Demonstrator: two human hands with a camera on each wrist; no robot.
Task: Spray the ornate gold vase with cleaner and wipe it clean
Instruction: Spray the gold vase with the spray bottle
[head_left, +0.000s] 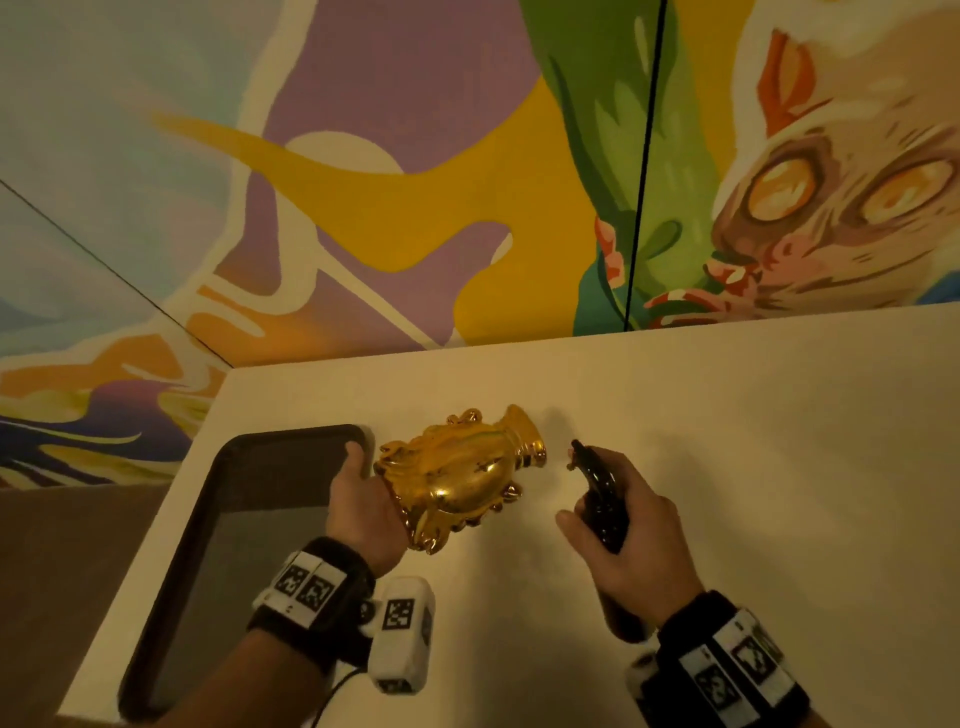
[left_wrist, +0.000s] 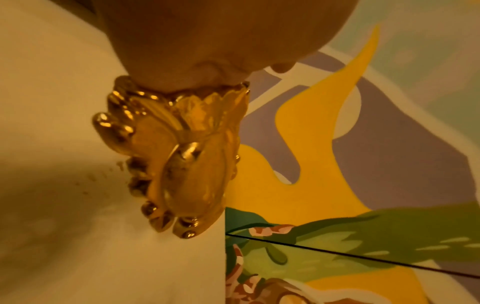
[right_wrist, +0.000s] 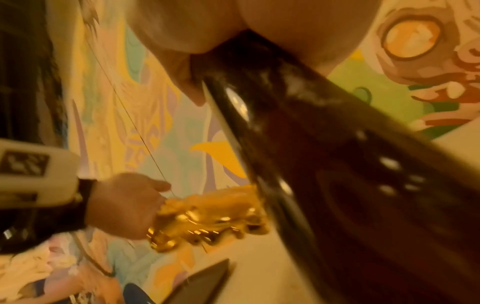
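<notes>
The ornate gold vase (head_left: 460, 475) is tilted on its side above the white table (head_left: 727, 441), mouth pointing up and to the right. My left hand (head_left: 363, 504) grips it by the foot end. From the left wrist the vase (left_wrist: 182, 156) fills the middle, its foot in my palm. My right hand (head_left: 628, 540) holds a dark spray bottle (head_left: 597, 493), nozzle aimed left at the vase's mouth, a short gap away. Seen from the right wrist, the bottle (right_wrist: 324, 164) runs diagonally, with the vase (right_wrist: 207, 218) and left hand (right_wrist: 124, 205) beyond it.
A dark tray (head_left: 249, 519) lies on the table at the left, just behind my left hand. A painted mural wall (head_left: 415, 182) rises right behind the table's far edge. The table's left edge drops off beside the tray.
</notes>
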